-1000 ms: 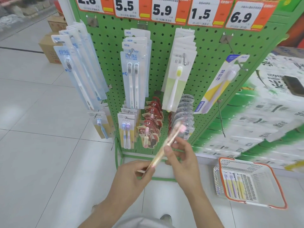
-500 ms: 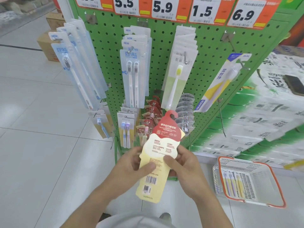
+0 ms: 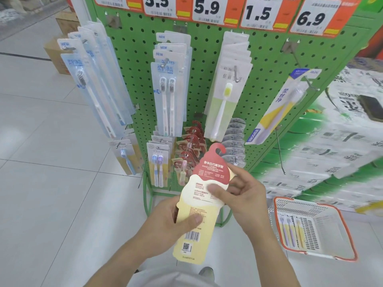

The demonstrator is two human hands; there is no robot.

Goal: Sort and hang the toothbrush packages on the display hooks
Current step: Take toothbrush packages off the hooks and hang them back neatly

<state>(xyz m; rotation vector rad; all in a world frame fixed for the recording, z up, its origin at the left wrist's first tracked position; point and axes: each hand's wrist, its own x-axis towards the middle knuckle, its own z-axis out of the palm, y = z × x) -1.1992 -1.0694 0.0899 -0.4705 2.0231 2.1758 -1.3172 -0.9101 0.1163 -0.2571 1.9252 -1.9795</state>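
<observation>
While both hands (image 3: 165, 220) hold package (image 3: 204, 195), label reads "WHITE CHOCOLATE STICK TOOTHBRUSH".

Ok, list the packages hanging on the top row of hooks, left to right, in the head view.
Pale blue single-brush packs → twin-brush "NEW" packs → white packs with a yellow-headed brush → one tilted blue-and-yellow pack.

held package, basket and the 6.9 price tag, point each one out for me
held package (image 3: 204, 206), head view, on the cream middle of its printed back
basket (image 3: 339, 219), head view, on the orange rim at its right side
6.9 price tag (image 3: 310, 17), head view, on the white part by the digits
</observation>
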